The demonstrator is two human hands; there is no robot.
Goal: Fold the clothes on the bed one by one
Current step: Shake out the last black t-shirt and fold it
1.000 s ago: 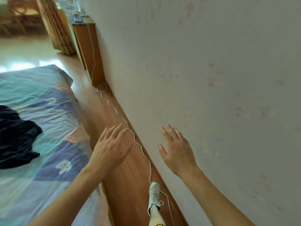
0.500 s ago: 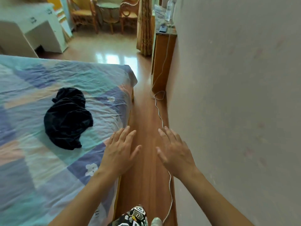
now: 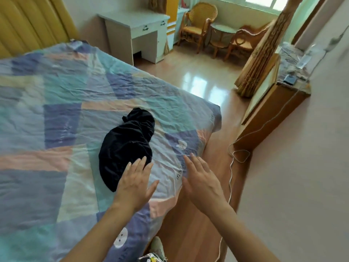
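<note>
Swinging from wall and floor toward the bed point(image 3: 56, 114), my view now puts the crumpled black garment point(image 3: 126, 146) ahead-left, long axis running away, left hand point(image 3: 135, 183) nearer than right hand point(image 3: 203, 183), both hands empty, fingers spread.

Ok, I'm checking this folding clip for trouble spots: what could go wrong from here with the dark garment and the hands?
1. The black garment lies crumpled in a heap, so sleeves and hems are hidden; a grab by the left hand may lift a bunched layer rather than an edge.
2. The bedspread is already wrinkled; spreading the garment could drag it into folds.
3. A white cable trails along the floor beside the bed, a possible trip hazard.
</note>
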